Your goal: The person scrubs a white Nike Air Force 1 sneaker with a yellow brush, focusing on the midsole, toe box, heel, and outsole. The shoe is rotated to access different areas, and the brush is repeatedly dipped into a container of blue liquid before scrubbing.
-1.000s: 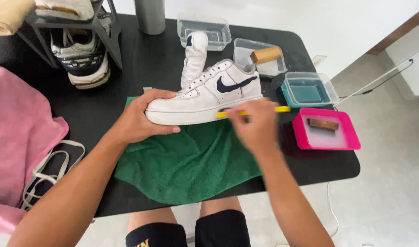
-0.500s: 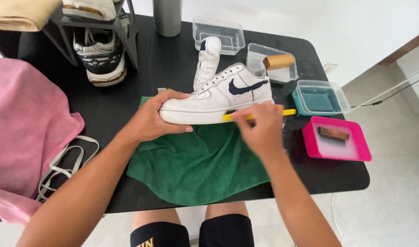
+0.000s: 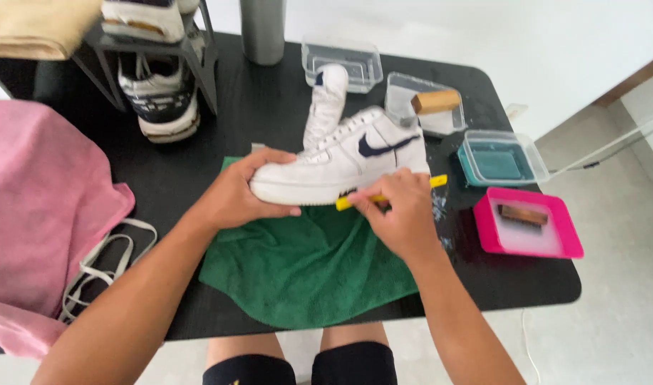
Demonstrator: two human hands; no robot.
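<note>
On the green towel (image 3: pixel 305 267), head view: white sneaker (image 3: pixel 340 160) lies on its side, sole toward me. My left hand (image 3: pixel 234 196) cups its toe, fingers curled on the upper. My right hand (image 3: pixel 401 214) pinches a yellow brush (image 3: pixel 437 182) against the sole edge. Pink tray (image 3: pixel 529 232) sits well right.

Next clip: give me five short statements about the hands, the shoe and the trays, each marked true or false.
1. The left hand grips the toe of the white sneaker with a dark blue side mark. True.
2. The right hand holds a red sponge. False: a thin yellow-handled tool.
3. The sneaker rests over a green terry towel. True.
4. The pink rectangular tray sits by the left hand. False: beyond the right hand.
5. White laces lie beside the pink cloth. True.
</note>
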